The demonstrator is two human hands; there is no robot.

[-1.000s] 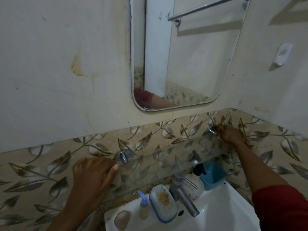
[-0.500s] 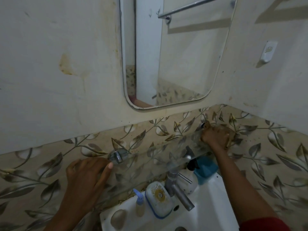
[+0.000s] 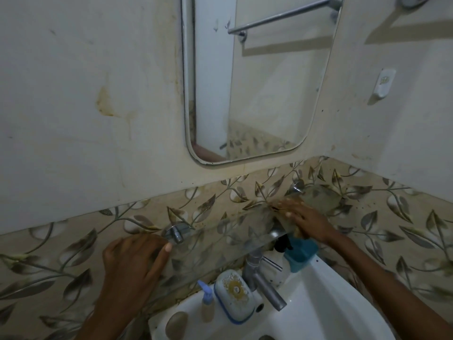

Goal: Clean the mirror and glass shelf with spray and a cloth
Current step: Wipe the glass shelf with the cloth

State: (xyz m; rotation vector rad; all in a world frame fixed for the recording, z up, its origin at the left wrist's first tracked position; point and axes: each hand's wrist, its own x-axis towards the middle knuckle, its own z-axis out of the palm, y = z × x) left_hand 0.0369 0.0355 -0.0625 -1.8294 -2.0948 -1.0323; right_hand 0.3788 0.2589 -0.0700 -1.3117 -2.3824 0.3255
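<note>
Both your hands rest on the glass shelf (image 3: 220, 238): left hand (image 3: 133, 260) spread flat at its end, right hand (image 3: 305, 218) pressing a cloth (image 3: 285, 218), fingers loosely curled.

Soap dish (image 3: 234, 296) beside faucet (image 3: 263, 283) on sink (image 3: 326, 305).

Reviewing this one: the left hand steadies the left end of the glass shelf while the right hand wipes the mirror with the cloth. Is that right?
Not quite. The right hand presses the cloth on the right part of the glass shelf, not on the mirror, which hangs untouched above. The head view shows this. The left hand does rest at the shelf's left end.
</note>
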